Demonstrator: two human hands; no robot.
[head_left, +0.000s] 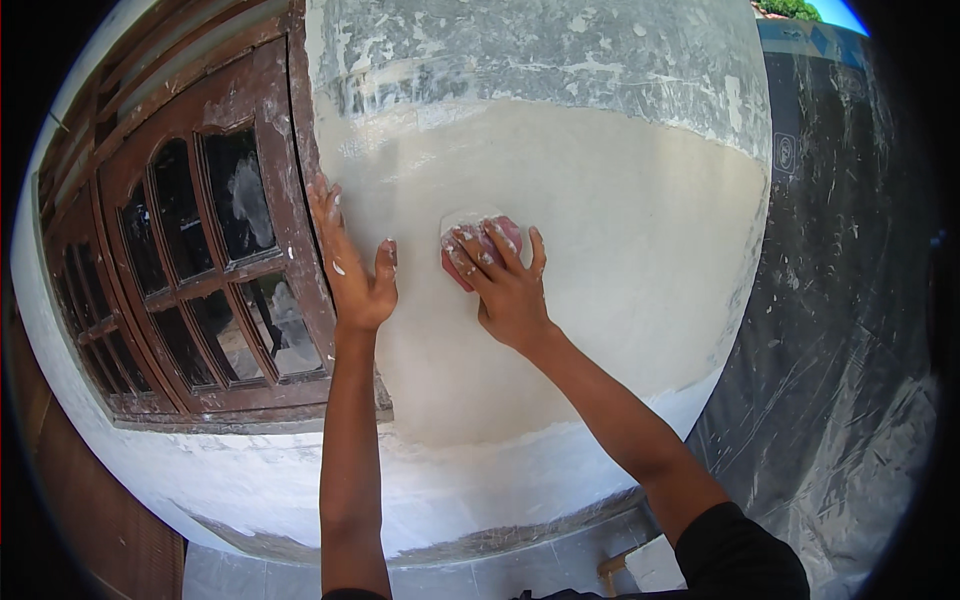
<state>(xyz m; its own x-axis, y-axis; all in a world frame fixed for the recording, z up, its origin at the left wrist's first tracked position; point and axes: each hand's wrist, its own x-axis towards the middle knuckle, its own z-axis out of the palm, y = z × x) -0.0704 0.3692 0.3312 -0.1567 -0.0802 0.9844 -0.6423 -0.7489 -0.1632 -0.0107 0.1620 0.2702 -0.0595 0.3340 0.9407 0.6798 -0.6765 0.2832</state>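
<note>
My right hand (515,305) presses a reddish-pink pad (508,236), smeared with white, against the wall (600,240). Its fingers are spread over the pad and carry white smears. Part of the pad lies hidden under them, and I cannot tell exactly what kind it is. To the left, my left hand (357,275) is raised beside the brown window frame (312,200), thumb apart and fingers stretched upward. It holds nothing and seems to rest at the wall's edge. White spots mark its fingertips. Smooth beige coating surrounds the pad.
A brown wooden window (190,250) with dark panes fills the left side. Above the beige area the wall has a patchy grey band (540,55). Dark plastic sheeting (830,260) hangs at the right. Low down is a pale object with a wooden edge (612,568).
</note>
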